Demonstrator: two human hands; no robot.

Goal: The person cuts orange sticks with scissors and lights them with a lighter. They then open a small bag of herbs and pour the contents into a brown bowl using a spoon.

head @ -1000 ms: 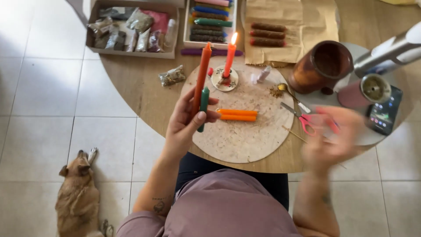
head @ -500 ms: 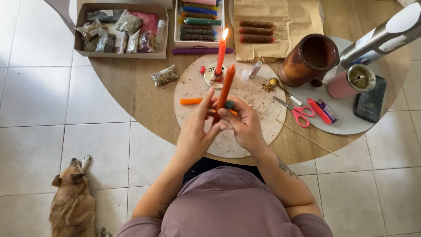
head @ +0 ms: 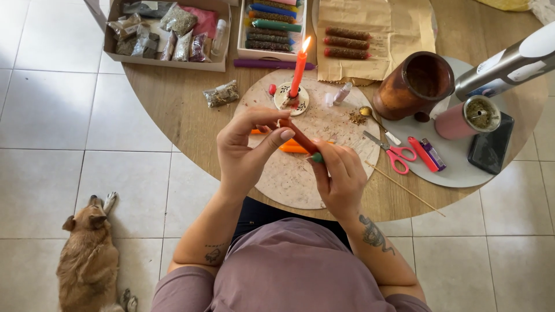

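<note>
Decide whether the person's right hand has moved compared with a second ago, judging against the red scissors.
Yes. The right hand was out by the red scissors; it has come inward to the left, and now holds the red candle with the left hand.

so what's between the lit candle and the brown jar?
Head view: a small clear vial and a spoon with scattered herbs lie between the lit candle and the brown jar.

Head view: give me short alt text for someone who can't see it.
Seen from above, a person's left hand and right hand together hold a thin red-orange taper candle over a round speckled board on a round wooden table. Behind it a lit red candle stands in a small holder; red-handled scissors lie to the right, and a tan dog lies on the tiled floor.
</note>
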